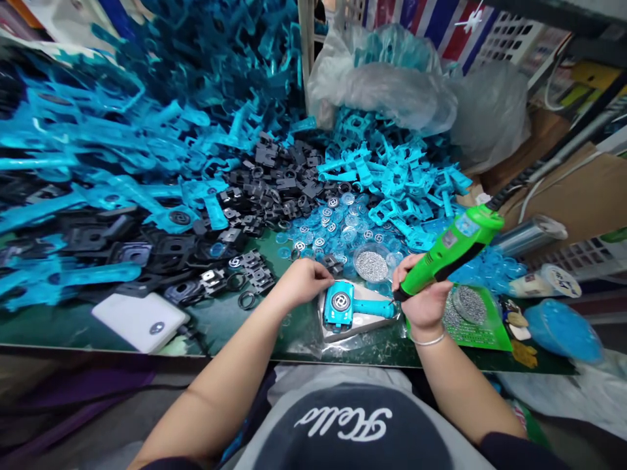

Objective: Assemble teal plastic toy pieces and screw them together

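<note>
My right hand (425,303) is wrapped round a green electric screwdriver (448,251), which is tilted with its tip down toward the left. The tip is close to the handle end of a turquoise plastic part (345,303) with a round swirl emblem. This part lies flat on a pale block-like fixture (360,329). My left hand (304,285) is at the upper left corner of the part, thumb and fingers pinched together. Whatever they hold, if anything, is too small to make out. A small black part (334,264) lies just beyond those fingertips.
Beyond my hands are a clear bowl of small metal screws (371,264), round clear discs (337,222), black parts (279,173) and heaped turquoise parts (396,173). At right lies a green tray (494,336) with screws. A white power bank (140,320) lies left.
</note>
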Available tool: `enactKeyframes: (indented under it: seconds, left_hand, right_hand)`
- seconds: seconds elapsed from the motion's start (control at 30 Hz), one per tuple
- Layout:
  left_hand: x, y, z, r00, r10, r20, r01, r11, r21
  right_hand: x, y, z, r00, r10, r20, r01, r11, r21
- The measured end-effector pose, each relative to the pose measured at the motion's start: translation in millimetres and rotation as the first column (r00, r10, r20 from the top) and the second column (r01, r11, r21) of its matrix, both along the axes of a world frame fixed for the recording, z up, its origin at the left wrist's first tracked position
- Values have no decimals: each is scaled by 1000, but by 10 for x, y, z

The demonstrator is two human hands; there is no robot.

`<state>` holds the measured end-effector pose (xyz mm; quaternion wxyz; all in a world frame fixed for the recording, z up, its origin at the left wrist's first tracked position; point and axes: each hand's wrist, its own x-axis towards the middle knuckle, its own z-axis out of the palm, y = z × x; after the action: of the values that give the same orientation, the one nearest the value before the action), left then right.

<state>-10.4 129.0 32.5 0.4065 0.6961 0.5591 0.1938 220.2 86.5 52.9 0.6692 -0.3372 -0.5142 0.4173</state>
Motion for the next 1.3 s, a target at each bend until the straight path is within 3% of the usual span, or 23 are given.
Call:
enactKeyframes:
  seconds: [0.1,0.3,0.43,0.53,0.7,0.87,1.03,1.17,1.3]
  left_hand:
    - [-17,-18,4,999,-39,12,39,999,8]
    - [-6,-278,-130,998,57,1,-57,995,80]
    - [8,-499,-192,997,61,54,-69,985,161]
    - [41,-713,-264,995,28,100,-54,964,259]
    - [109,-966,-415,1000,10,2,-10,956,294]
    - [120,-973,-434,1000,13,-24,-6,957,289]
    - [123,-973,-429,999,20,-40,-7,954,299]
    - [134,-980,-423,998,19,-62,1,951,309]
    - [143,-978,-400,998,14,-69,8,950,312]
  right_hand:
    - [13,-31,-59,1000,-6,5,5,999,33]
    - [-35,-79,-163,999,-7,32,5,997,80]
    - [-28,-108,-228,999,-5,49,1,997,80]
    - [-2,-95,-187,999,22,44,-23,1000,15]
    - [-145,-48,-2,991,124,-41,-124,992,2]
    - [-411,-27,-96,989,146,31,-147,989,21]
    - [-446,-8,-224,993,104,55,-103,995,-14]
    - [-437,-45,-81,992,120,30,-119,992,-27]
    - [-507,-189,59,966,250,-74,-251,968,-6]
